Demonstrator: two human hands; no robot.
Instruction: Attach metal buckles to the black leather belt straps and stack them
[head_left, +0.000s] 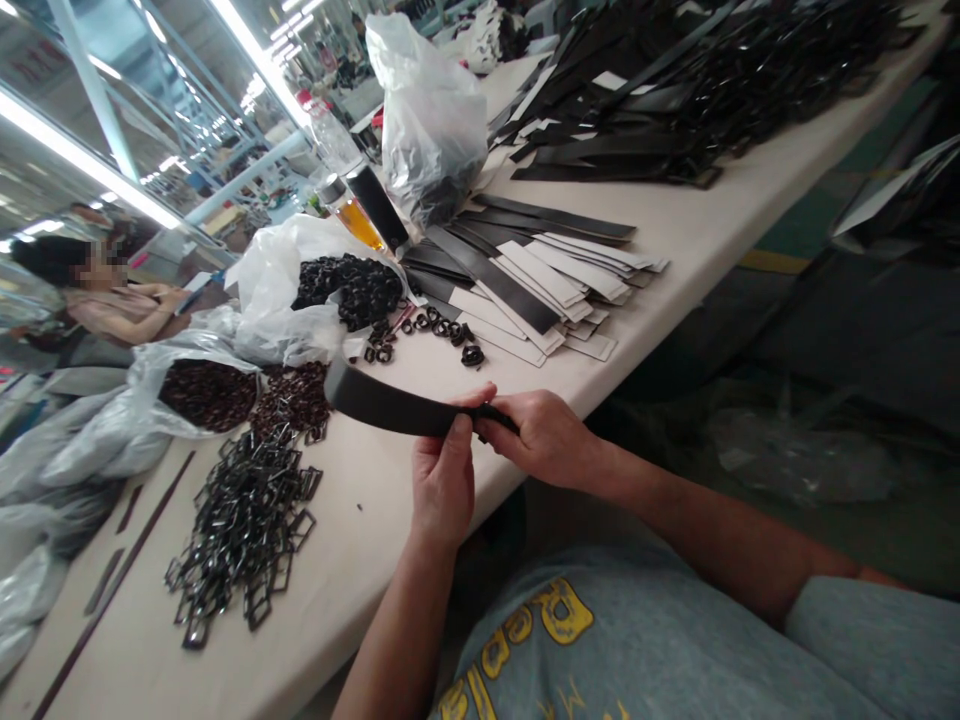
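Note:
A black strap is held above the near edge of the table, its far part curving up and back to the left. My left hand is closed on it, thumb on top. Right beside it, my right hand pinches the strap's near end, where a small dark part shows between the fingers; its kind I cannot make out. Beyond the hands lie several small black loops. A heap of dark metal buckles sits left of my left hand. Black straps with pale undersides are fanned out past the loops.
Plastic bags hold black loops and small brown parts. Behind stand a bottle of amber liquid and an upright white bag. More straps with buckles are piled at the far right. A seated person is at the left.

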